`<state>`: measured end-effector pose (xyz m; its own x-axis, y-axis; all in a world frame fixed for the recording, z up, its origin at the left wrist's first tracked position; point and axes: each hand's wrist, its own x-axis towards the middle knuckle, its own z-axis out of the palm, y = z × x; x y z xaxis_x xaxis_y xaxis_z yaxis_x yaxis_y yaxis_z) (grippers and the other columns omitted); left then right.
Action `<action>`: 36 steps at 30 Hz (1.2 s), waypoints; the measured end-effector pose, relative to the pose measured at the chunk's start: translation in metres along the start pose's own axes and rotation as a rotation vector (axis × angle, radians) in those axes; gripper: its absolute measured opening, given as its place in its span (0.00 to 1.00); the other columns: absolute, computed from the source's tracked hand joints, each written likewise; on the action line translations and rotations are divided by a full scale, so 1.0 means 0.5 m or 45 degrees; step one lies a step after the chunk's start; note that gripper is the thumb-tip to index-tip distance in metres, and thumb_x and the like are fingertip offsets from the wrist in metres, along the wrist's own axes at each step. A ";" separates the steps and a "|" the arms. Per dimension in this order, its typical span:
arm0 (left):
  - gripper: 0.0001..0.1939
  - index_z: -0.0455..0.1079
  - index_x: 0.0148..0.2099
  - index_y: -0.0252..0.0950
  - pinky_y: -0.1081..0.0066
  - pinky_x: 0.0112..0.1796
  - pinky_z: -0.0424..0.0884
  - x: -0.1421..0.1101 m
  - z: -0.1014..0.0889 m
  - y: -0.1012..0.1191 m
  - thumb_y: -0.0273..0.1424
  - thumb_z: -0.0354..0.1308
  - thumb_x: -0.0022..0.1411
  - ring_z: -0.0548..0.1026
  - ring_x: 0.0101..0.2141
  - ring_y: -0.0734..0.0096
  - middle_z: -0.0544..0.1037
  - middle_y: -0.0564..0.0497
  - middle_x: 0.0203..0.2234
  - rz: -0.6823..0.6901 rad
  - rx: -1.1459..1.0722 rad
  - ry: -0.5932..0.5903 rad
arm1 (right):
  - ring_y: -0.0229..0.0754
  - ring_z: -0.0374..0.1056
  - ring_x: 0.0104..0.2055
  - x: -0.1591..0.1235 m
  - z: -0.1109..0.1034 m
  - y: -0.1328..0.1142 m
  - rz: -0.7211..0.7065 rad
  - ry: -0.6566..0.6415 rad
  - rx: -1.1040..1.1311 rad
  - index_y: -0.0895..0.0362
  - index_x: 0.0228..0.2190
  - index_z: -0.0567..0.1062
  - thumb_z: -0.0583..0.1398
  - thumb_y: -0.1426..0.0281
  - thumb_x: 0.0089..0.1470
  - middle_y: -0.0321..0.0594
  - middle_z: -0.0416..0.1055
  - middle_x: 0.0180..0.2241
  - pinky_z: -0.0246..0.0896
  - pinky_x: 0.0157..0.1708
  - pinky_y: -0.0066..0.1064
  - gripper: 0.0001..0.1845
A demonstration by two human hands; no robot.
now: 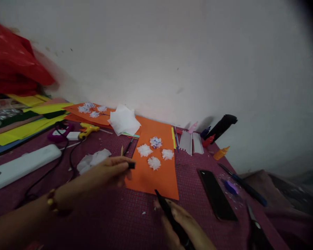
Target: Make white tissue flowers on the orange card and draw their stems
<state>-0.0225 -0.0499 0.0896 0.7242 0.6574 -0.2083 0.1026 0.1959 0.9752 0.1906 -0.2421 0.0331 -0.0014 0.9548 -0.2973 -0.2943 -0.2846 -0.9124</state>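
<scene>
My left hand [117,170] pinches a small black pen cap [131,165] over the left edge of an orange paper sheet [143,182]. A black marker pen [169,213], tip uncovered and pointing up and left, is gripped in my right hand [185,222] just below the sheet's near edge. Several crumpled white paper flowers lie on the sheet. One flower [155,142] at the top has blue-purple marks, while the white flower [154,163] nearest me is plain.
Left of the sheet are crumpled white tissue [94,159], a yellow glue gun [88,129] with its cord, and a white power strip [26,166]. A phone [217,195], scissors [257,229] and an orange paint tube [221,153] lie on the right. The wall [177,69] bounds the back.
</scene>
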 end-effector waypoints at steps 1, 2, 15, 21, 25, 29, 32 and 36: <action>0.17 0.68 0.45 0.32 0.77 0.25 0.63 0.004 0.021 -0.018 0.37 0.55 0.57 0.69 0.21 0.79 0.76 0.50 0.30 -0.029 -0.005 -0.169 | 0.30 0.53 0.12 0.007 -0.007 0.005 0.002 -0.001 0.043 0.55 0.46 0.70 0.56 0.51 0.52 0.33 0.65 0.19 0.49 0.12 0.22 0.26; 0.16 0.68 0.44 0.32 0.76 0.28 0.65 0.008 0.042 -0.033 0.37 0.54 0.57 0.71 0.23 0.78 0.76 0.49 0.32 -0.061 0.028 -0.327 | 0.28 0.51 0.11 0.013 -0.016 0.007 -0.002 0.015 0.083 0.53 0.51 0.65 0.56 0.53 0.53 0.32 0.66 0.21 0.46 0.10 0.21 0.27; 0.10 0.65 0.43 0.38 0.70 0.33 0.63 0.105 0.176 -0.096 0.34 0.45 0.65 0.72 0.36 0.64 0.75 0.48 0.37 0.464 1.330 -0.462 | 0.29 0.56 0.12 0.066 -0.096 -0.119 -0.326 0.296 0.252 0.56 0.28 0.72 0.63 0.67 0.45 0.36 0.71 0.22 0.52 0.13 0.23 0.07; 0.09 0.67 0.41 0.39 0.72 0.31 0.62 0.133 0.159 -0.110 0.35 0.48 0.63 0.72 0.34 0.66 0.75 0.51 0.35 0.375 1.233 -0.477 | 0.28 0.47 0.10 0.194 -0.112 -0.138 -0.404 0.422 -0.094 0.55 0.42 0.71 0.55 0.57 0.56 0.27 0.61 0.14 0.43 0.10 0.21 0.17; 0.06 0.69 0.38 0.39 0.75 0.30 0.62 0.148 0.147 -0.094 0.29 0.54 0.58 0.71 0.32 0.71 0.76 0.54 0.34 0.273 0.958 -0.630 | 0.34 0.62 0.21 0.288 -0.123 -0.150 -0.593 0.591 -0.468 0.57 0.31 0.75 0.62 0.63 0.47 0.34 0.68 0.21 0.58 0.21 0.24 0.10; 0.06 0.70 0.36 0.39 0.77 0.27 0.61 0.163 0.137 -0.093 0.27 0.54 0.55 0.71 0.30 0.72 0.76 0.55 0.32 0.201 0.822 -0.639 | 0.37 0.65 0.24 0.349 -0.120 -0.151 -0.670 0.730 -0.742 0.57 0.25 0.72 0.62 0.68 0.45 0.35 0.69 0.22 0.61 0.25 0.27 0.05; 0.06 0.71 0.37 0.39 0.76 0.26 0.59 0.170 0.137 -0.100 0.29 0.55 0.55 0.70 0.28 0.72 0.76 0.54 0.31 0.165 0.836 -0.636 | 0.36 0.63 0.23 0.372 -0.116 -0.138 -0.672 0.828 -0.938 0.57 0.23 0.71 0.60 0.68 0.47 0.34 0.67 0.20 0.58 0.23 0.26 0.06; 0.06 0.71 0.36 0.38 0.76 0.24 0.58 0.176 0.142 -0.104 0.31 0.56 0.55 0.70 0.26 0.73 0.76 0.53 0.30 0.157 0.866 -0.636 | 0.37 0.63 0.21 0.388 -0.118 -0.119 -0.648 0.883 -1.121 0.56 0.24 0.72 0.60 0.65 0.49 0.34 0.68 0.20 0.58 0.23 0.27 0.08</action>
<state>0.0842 -0.0537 0.0257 0.9565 0.2161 -0.1960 0.2748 -0.4411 0.8544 0.2641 -0.0449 0.0129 0.5119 0.8025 0.3066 0.6326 -0.1107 -0.7665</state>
